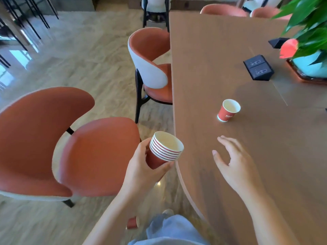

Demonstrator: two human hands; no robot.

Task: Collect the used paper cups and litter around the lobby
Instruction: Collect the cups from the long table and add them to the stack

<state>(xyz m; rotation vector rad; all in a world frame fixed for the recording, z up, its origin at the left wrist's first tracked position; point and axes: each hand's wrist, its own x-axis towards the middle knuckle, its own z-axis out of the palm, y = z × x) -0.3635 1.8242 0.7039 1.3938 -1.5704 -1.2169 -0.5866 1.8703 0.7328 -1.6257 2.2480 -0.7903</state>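
**Stack in one grip, a lone cup on the worktop**

The left grip point(141, 167), at lower centre of the frame, is curled round a stack of red paper cups point(166, 149), held just off the worktop's point(212, 59) rounded edge. The right grip point(235, 165) hovers over the wood, released, with its fingers spread. Above it in the frame, apart from the fingertips, a single red paper cup point(228, 110) stands upright. At bottom centre a small red object point(131, 222), blurred, lies on the floor beside the person's leg. An orange chair point(79, 147) fills the lower left.

Stacked cups point(164, 149) in left grip point(141, 167)
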